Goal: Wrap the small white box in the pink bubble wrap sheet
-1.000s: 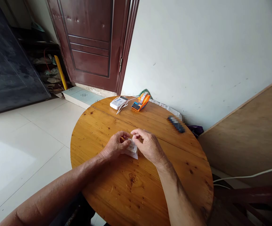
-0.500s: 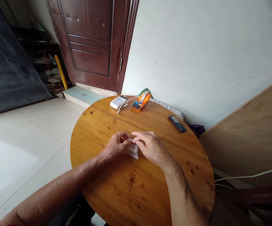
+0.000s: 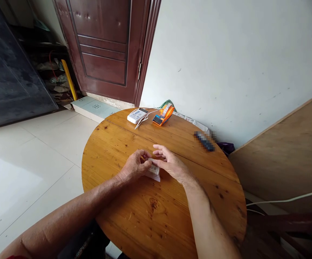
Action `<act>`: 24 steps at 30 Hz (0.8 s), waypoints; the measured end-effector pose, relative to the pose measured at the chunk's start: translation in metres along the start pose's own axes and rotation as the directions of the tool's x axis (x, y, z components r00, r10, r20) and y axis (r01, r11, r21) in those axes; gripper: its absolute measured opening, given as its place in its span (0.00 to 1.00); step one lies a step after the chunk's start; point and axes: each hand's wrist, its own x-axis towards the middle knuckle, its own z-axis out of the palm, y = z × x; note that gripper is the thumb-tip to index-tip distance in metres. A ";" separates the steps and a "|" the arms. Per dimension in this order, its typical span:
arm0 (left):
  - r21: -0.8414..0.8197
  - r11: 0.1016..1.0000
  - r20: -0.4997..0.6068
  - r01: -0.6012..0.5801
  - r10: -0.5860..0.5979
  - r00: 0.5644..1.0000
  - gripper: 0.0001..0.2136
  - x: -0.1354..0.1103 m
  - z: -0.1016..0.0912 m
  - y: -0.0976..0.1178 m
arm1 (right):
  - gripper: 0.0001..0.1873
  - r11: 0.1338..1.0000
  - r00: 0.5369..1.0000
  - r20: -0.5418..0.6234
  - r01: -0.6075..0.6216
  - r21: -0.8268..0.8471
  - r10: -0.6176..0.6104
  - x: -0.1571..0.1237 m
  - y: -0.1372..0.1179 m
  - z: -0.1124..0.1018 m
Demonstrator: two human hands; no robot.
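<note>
Both my hands meet over the middle of a round wooden table [image 3: 134, 223]. My left hand [image 3: 133, 167] is curled, its fingertips pinching a small clear plastic packet [image 3: 153, 172] with a white printed label. My right hand [image 3: 169, 162] rests beside it, thumb and forefinger closed on the packet's upper edge while the other fingers stretch out. Most of the packet is hidden under the two hands.
At the table's far edge lie a white box [image 3: 136, 115] with a white cord and an orange tape dispenser [image 3: 163, 115]. A dark flat device [image 3: 204, 141] lies at the right rim. Behind are a white wall, a brown door [image 3: 104, 46], and a wooden board [image 3: 285, 151] at the right.
My right hand has turned so its fingers stretch outward, having been bent over the packet. The left hand and the packet have barely moved.
</note>
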 end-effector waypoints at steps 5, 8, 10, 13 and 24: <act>0.061 0.998 -0.006 -0.017 0.018 1.000 0.05 0.000 0.000 0.000 | 0.31 0.989 0.999 0.041 -0.037 0.141 0.031 0.002 0.004 -0.003; 0.042 0.999 0.013 0.001 -0.001 1.000 0.06 0.000 -0.002 0.002 | 0.25 0.977 0.999 0.051 -0.014 0.212 0.004 0.000 0.000 -0.009; 0.016 0.999 0.026 0.032 -0.033 0.999 0.07 0.000 -0.002 0.003 | 0.22 0.973 0.998 0.055 0.008 0.229 -0.021 -0.002 -0.003 -0.015; 0.007 0.998 0.033 0.059 -0.059 0.998 0.08 0.000 -0.003 0.002 | 0.19 0.981 0.995 0.087 0.033 0.192 -0.050 -0.005 -0.008 -0.024; -0.224 0.972 0.072 0.064 -0.049 0.996 0.15 -0.001 -0.003 -0.001 | 0.23 0.984 0.983 0.171 0.042 0.176 -0.072 -0.006 -0.004 -0.024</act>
